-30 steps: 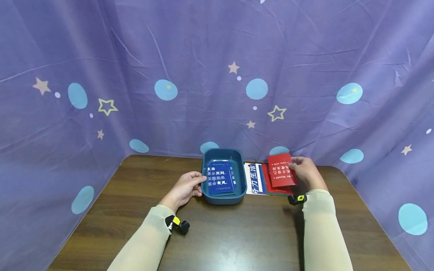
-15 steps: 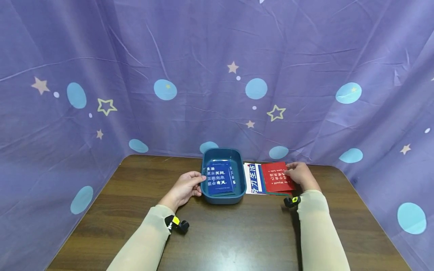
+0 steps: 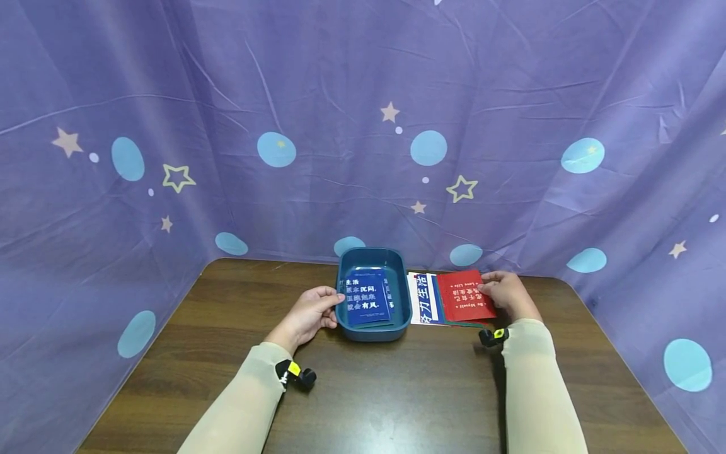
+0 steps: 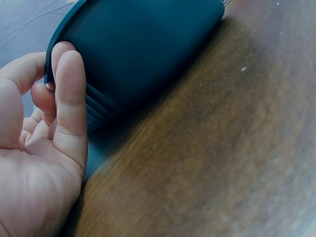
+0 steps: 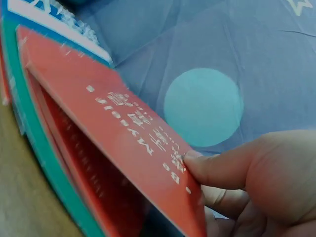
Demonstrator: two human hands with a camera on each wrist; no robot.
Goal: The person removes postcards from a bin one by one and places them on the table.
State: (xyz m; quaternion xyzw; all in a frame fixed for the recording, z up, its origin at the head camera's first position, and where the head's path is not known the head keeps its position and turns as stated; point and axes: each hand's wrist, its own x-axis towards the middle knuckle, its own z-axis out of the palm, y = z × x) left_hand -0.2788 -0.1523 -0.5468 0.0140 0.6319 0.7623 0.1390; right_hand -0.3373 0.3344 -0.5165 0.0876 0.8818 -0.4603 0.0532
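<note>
In the head view my left hand (image 3: 309,315) holds the near-left rim of a dark teal plastic bin (image 3: 374,335). The left wrist view shows thumb and fingers pinching the bin's wall (image 4: 133,54). Inside lie blue booklets (image 3: 367,296) with white lettering, overlapping. To the right of the bin, my right hand (image 3: 507,293) pinches the right edge of a thin red booklet (image 3: 466,295) with white print. In the right wrist view this booklet is tilted, its gripped edge raised above another red booklet (image 5: 74,143). A green one (image 5: 37,143) lies beneath them.
A white booklet with blue characters (image 3: 421,299) sticks out of the pile's left side, close to the bin. Everything stands at the back of a brown wooden table (image 3: 363,391). A purple curtain (image 3: 340,208) with stars and blue dots hangs right behind.
My right hand has lowered the red booklet onto the pile, moving it left and down, then shifted it very slightly right. The left hand and the bin have stayed in place.
</note>
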